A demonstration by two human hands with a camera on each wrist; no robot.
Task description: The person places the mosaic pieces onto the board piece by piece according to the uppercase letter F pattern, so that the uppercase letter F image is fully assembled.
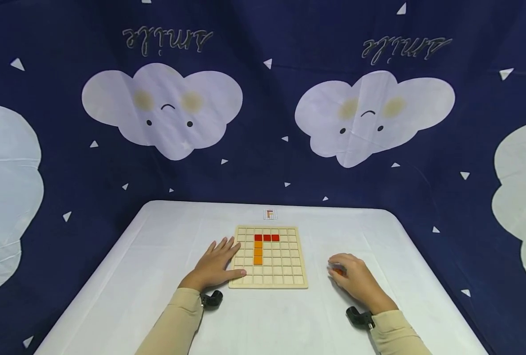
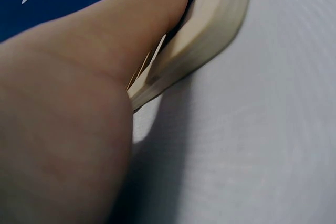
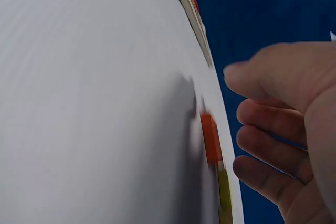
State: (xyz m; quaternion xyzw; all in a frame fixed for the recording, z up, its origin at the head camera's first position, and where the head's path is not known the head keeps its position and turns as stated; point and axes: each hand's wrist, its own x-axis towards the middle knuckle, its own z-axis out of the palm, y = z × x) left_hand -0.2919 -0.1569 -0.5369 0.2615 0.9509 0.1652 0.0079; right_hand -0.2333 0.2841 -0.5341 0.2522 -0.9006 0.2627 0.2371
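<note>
A square wooden grid board lies on the white table. Red tiles form a short row in its upper part, and orange tiles run down from the row's left end. My left hand rests with spread fingers on the board's left edge, the thumb over its lower left corner. To the right of the board, my right hand hovers over an orange block, its fingers loosely bent and apart from it. Beside that block is a yellow one, hidden under the hand in the head view.
A small card with a red and orange pattern lies behind the board. Black wrist cameras sit on both wrists. A dark blue cloth with clouds and triangles hangs behind the white table.
</note>
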